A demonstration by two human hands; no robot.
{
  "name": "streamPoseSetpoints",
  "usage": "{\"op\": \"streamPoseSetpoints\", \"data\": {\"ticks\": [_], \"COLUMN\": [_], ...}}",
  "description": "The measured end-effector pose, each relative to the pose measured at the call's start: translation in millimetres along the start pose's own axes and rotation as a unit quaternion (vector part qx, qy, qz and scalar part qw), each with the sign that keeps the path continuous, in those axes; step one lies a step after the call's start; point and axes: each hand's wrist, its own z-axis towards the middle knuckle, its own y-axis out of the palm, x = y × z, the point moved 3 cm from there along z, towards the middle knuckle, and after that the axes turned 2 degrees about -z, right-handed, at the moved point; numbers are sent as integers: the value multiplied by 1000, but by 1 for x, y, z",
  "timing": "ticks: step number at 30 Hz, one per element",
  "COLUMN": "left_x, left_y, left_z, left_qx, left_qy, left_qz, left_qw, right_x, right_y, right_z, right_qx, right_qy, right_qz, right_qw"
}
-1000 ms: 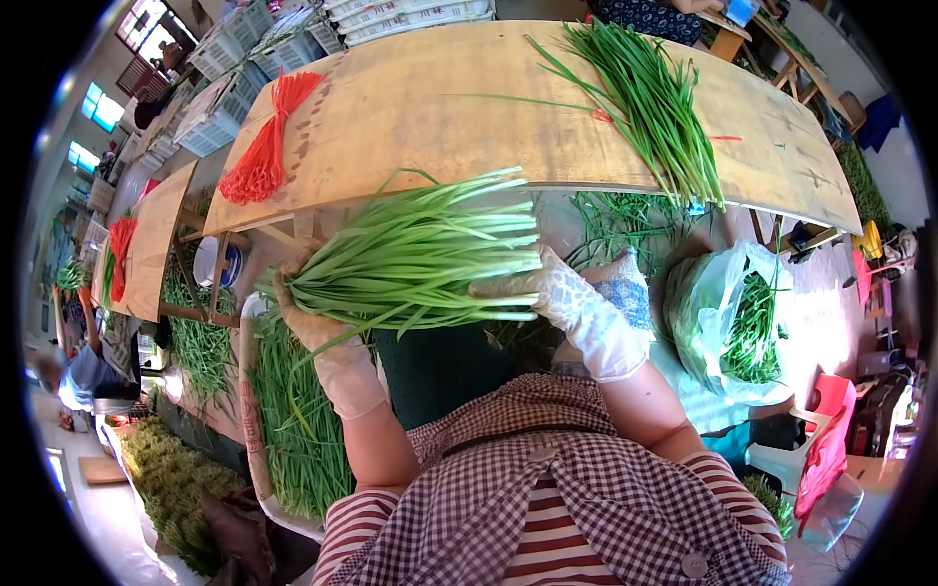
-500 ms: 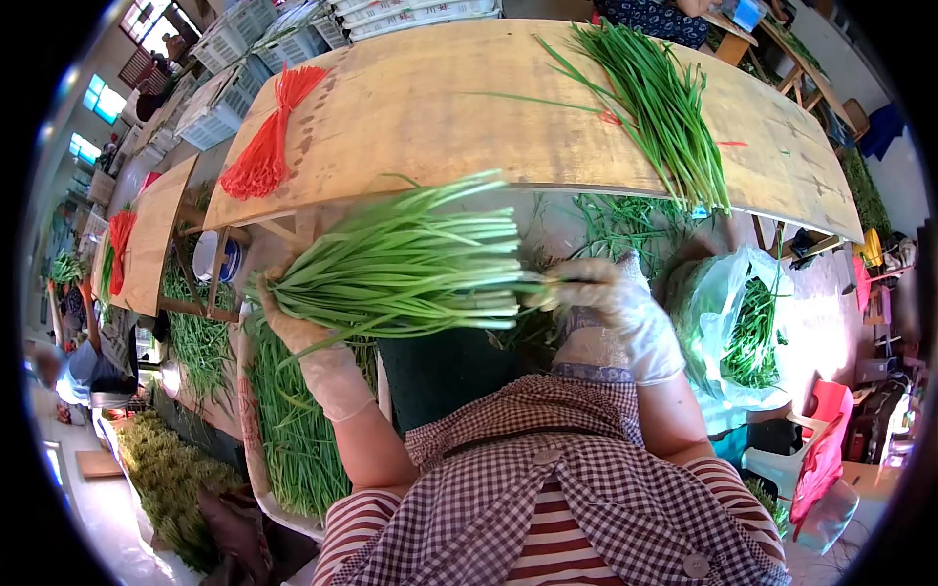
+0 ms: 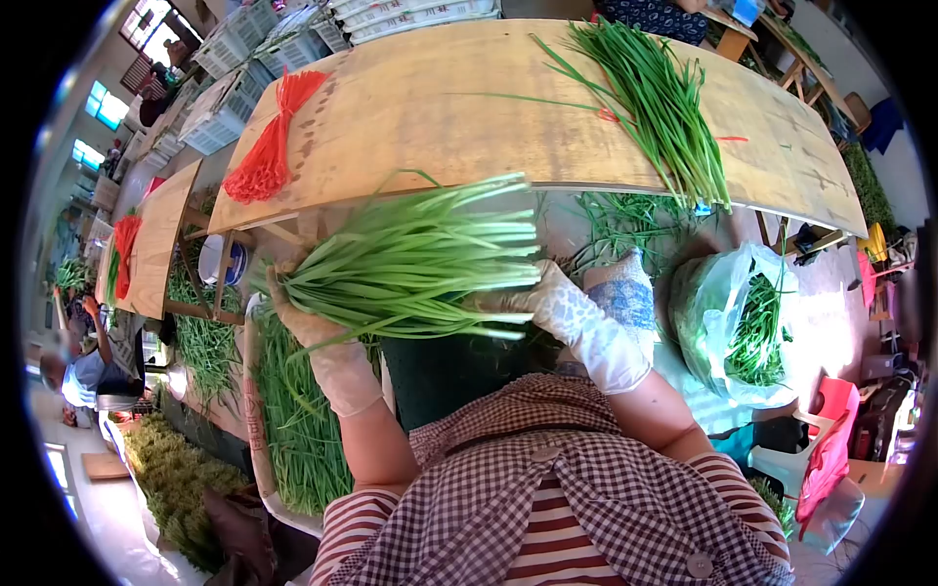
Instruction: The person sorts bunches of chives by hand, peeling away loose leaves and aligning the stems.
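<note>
My gloved left hand [image 3: 311,322] is closed around a bunch of garlic chives [image 3: 410,256], held sideways in front of me with its pale stem ends to the right. At those ends is my gloved right hand [image 3: 567,311], its fingers closed on some of the lower stems; the fingertips are partly hidden and blurred. A second bunch of garlic chives [image 3: 655,103] lies on the wooden table [image 3: 440,107] ahead. Toward the table's left end rests a bundle of red ties [image 3: 274,142].
Below my left arm is a long container of loose chives [image 3: 303,439]. A clear plastic bag [image 3: 718,322] of greens stands on the right, near a red chair [image 3: 831,430]. White crates [image 3: 230,107] are stacked behind the table. Another person [image 3: 88,361] works at far left.
My right hand has moved left, from beyond the stem ends in among them. The bunch and my left hand have shifted slightly right.
</note>
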Motion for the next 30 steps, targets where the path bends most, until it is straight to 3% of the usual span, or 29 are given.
{"op": "streamPoseSetpoints", "data": {"ticks": [2,3,5,6,9,11,13,16,18,20,22,24,25,26,27,29,30], "left_x": [16,19,23,24,27,33,36,40,44,57,56,47,40,32,31,31,29], "left_y": [-30,-31,-33,-34,-39,-53,-59,-61,-64,-81,-60,-48,-40,-18,-19,-27,-22], "left_z": [8,8,6,8,5,9,7,1,-4,0,-3,-7,-10,-18,-13,-3,0], "left_qx": [48,56,73,56,146,90,73,123,178,62,8,41,57,125,81,-10,-16], "left_qy": [0,16,43,36,52,31,30,50,49,75,76,36,15,67,60,44,-16], "left_qz": [-17,21,96,62,70,26,36,124,172,393,465,236,115,274,215,94,-39], "left_qw": [999,998,992,996,985,995,996,983,967,915,882,970,992,951,971,995,999], "right_x": [15,-4,25,27,25,20,45,21,37,27,37,34,29,26,26,43,40], "right_y": [9,12,17,14,1,-5,-21,-23,-16,1,7,5,6,6,6,-3,-6], "right_z": [4,-7,-2,-1,0,4,26,35,53,51,51,52,49,46,46,51,48], "right_qx": [-22,-44,-50,-30,24,51,177,247,131,22,-17,-26,-41,-55,-68,44,100], "right_qy": [-68,-13,-107,-72,2,13,-67,-193,-227,-232,-208,-142,-116,-89,-63,-55,-119], "right_qz": [3,-152,13,38,89,98,-117,-408,-278,-67,52,-87,-51,-14,22,-100,-168], "right_qw": [997,987,993,996,996,994,975,857,924,970,977,986,991,994,995,992,973]}}
